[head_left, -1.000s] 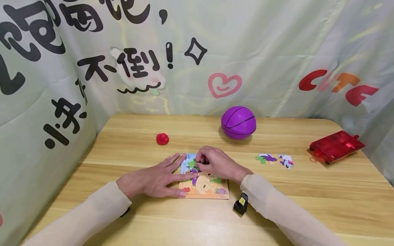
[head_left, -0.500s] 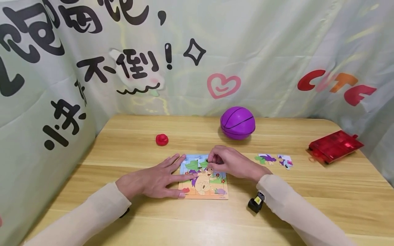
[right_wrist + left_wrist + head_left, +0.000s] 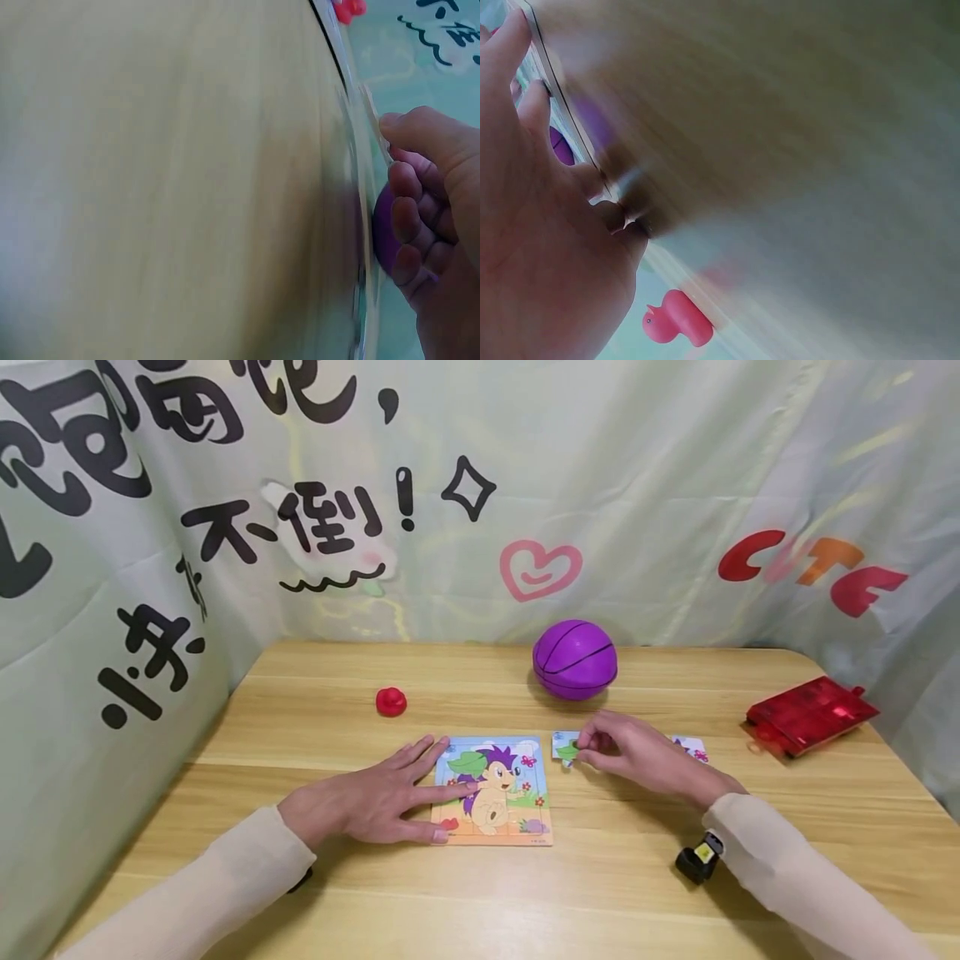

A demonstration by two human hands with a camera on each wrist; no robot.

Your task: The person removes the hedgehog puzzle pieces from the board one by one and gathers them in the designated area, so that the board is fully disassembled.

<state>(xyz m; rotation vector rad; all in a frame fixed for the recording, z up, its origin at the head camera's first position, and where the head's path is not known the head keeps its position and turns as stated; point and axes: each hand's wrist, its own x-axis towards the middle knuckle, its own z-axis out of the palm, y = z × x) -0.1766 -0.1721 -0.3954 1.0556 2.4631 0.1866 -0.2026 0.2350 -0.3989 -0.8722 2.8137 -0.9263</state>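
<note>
A square jigsaw board (image 3: 495, 793) with a cartoon hedgehog lies on the wooden table (image 3: 525, 893) in the head view. My left hand (image 3: 375, 797) lies flat with straight fingers on the board's left edge; the left wrist view shows that hand (image 3: 532, 247) close up. Just right of the board, my right hand (image 3: 633, 756) pinches a loose puzzle piece (image 3: 566, 747) on the table. Another loose piece (image 3: 693, 748) peeks out beyond that hand. In the right wrist view the curled fingers (image 3: 416, 217) are seen beside a thin edge.
A purple ball (image 3: 574, 659) sits at the back middle of the table. A small red duck toy (image 3: 391, 701) stands back left, also visible as the duck (image 3: 676, 319). A red flat case (image 3: 810, 713) lies at the right edge. Printed cloth walls (image 3: 480, 485) surround the table.
My right hand moved from the top of the board to the right, onto a loose piece beside it. The board's picture now shows uncovered. The left hand stayed put.
</note>
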